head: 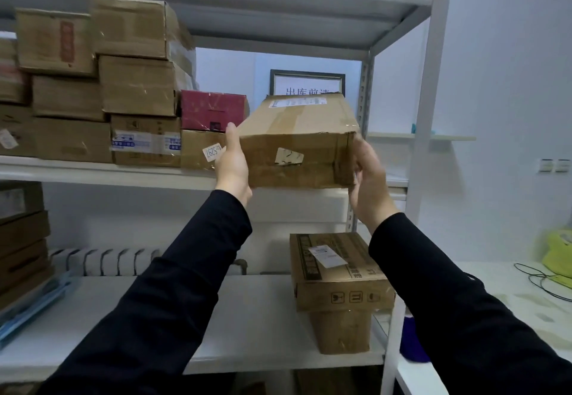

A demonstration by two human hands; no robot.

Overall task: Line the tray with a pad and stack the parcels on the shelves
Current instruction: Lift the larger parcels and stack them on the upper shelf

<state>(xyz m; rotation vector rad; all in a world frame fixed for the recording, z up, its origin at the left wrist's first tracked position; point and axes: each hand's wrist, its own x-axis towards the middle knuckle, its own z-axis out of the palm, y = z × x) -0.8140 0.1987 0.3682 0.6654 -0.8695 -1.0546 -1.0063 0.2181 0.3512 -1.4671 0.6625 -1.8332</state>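
Both hands are raised in dark sleeves and hold one brown cardboard parcel between them: the left hand grips its left side with the thumb lying up along the near left edge, and the right hand is pressed to its right side with the thumb at the near right corner; the other fingers are hidden behind the box. The brown cardboard parcel, sealed with clear tape and bearing a torn label on its near face and a white label on its far top, is held at the level of the white middle shelf, in front of the open space at the shelf's right end; whether its far end rests on the shelf cannot be told. Just left of it a dark red box sits on a brown carton, and further left stands a stack of brown cardboard boxes. Behind the parcel a dark-framed sign hangs on the far wall. On the white lower shelf, two cardboard boxes are stacked at the right end. To the right a white worktop carries a yellow-green bag and a black cable
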